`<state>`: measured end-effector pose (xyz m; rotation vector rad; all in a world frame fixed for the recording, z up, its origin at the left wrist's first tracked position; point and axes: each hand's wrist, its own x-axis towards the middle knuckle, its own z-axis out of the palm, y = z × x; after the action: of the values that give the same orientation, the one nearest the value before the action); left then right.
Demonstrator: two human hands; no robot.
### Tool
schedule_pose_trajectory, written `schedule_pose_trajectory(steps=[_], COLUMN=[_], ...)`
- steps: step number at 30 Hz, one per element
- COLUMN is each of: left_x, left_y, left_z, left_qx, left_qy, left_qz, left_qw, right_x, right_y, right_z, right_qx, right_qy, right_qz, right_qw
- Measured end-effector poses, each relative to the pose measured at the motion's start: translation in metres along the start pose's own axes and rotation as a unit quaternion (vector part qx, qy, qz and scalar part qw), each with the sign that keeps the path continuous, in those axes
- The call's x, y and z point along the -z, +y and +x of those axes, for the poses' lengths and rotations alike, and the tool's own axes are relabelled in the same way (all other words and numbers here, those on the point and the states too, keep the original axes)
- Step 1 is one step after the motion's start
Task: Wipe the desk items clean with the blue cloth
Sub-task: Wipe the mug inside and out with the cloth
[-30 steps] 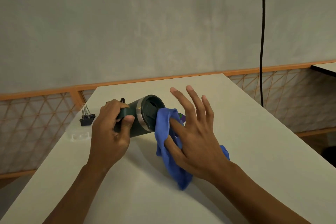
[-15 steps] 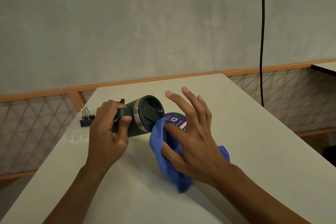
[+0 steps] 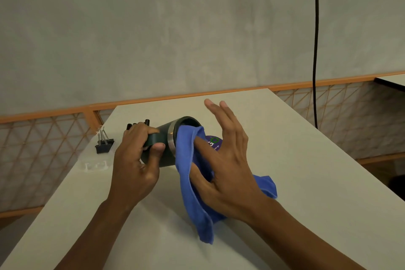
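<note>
In the head view, a dark green tumbler (image 3: 163,140) is gripped round its body by the left hand (image 3: 133,160), the fingers curled over the top and the thumb laid on the near side. The tumbler is held on its side over the left part of the desk (image 3: 306,182), with its steel-ringed mouth turned toward the right hand (image 3: 228,164). Whether its base rests on the desk cannot be told.

The blue cloth (image 3: 192,177) is draped over the tumbler's mouth and is pressed there by the right index finger and thumb. The other fingers are spread wide and nearly straight, clear of the cloth. One tail of the cloth hangs toward the near edge of the desk, and another shows behind the right wrist.

The step in hand is judged to be the wiping of the lid and rim. It is best done with the tumbler clamped firmly so that it cannot roll, and with the cloth carried round the whole rim rather than dabbed at one spot. More fingers could be laid on the cloth, so that the pressure is spread and the fabric does not slip out from under the index finger.

A purple round item (image 3: 213,143) lies just behind the cloth, and the loose tails should be kept from dragging it. Black binder clips (image 3: 104,144) and a small clear piece (image 3: 96,165) lie near the left edge, apart from the hands, and are presumably yet to be wiped.
</note>
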<state>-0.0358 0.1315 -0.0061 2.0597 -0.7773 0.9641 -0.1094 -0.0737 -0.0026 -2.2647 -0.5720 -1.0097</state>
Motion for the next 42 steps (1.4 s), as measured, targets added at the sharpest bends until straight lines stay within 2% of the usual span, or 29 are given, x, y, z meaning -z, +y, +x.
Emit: schedule_pose_trajectory(steps=[4,11,16,21,33,42], left_x=[0.004,-0.002,0.003,0.0,0.004,0.002], left_y=[0.001,0.003,-0.005,-0.004,-0.001,0.002], left_z=[0.001,0.0,0.0,-0.002,0.0,-0.002], left_qx=[0.009,-0.006,0.013,0.017,0.044,0.048], left_qy=[0.005,-0.008,0.0,-0.008,-0.009,-0.004], left_qz=[0.004,-0.002,0.013,0.001,-0.023,-0.025], left_qw=[1.0,1.0,1.0,1.0,0.999,0.999], right_x=[0.002,0.003,0.002,0.008,0.009,0.0], right_y=[-0.005,0.004,-0.005,0.002,0.007,-0.007], right_z=[-0.005,0.004,-0.006,-0.008,-0.005,-0.005], right_qx=[0.027,0.014,0.032,0.042,0.045,0.024], right_qy=[-0.006,-0.003,-0.028,-0.006,0.017,0.006], right_qz=[0.013,-0.061,0.005,0.041,-0.06,0.052], right_qw=[1.0,0.998,0.999,0.998,0.997,0.998])
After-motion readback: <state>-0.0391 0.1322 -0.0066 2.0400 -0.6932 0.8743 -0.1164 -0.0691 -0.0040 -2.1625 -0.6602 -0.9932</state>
